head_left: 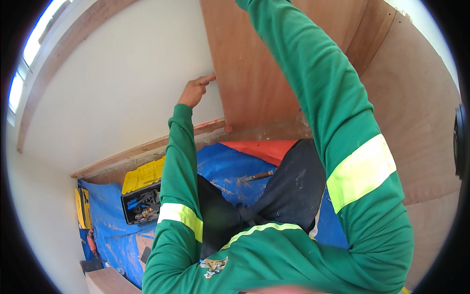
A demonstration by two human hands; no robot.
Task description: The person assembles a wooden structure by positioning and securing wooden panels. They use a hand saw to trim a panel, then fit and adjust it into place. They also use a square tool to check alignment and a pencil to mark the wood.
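My left hand [195,91] is raised at the left edge of a tall reddish-brown plywood panel [259,73]. Its outstretched fingertips touch that edge, and nothing is visible in the hand. The panel stands upright beside a white wall board [137,63], its lower corner close to a wooden strip [147,151] along the wall's foot. My right arm [313,73] reaches up across the front of the panel and leaves the picture at the top, so my right hand is hidden from view.
Blue sheeting [215,161] covers the floor, with a red sheet [259,149] by the panel. A wooden-handled chisel-like tool [255,177] lies between my legs. At left are an open toolbox [142,181] full of tools, a yellow case [83,208] and a board [110,281]. More plywood [406,108] stands right.
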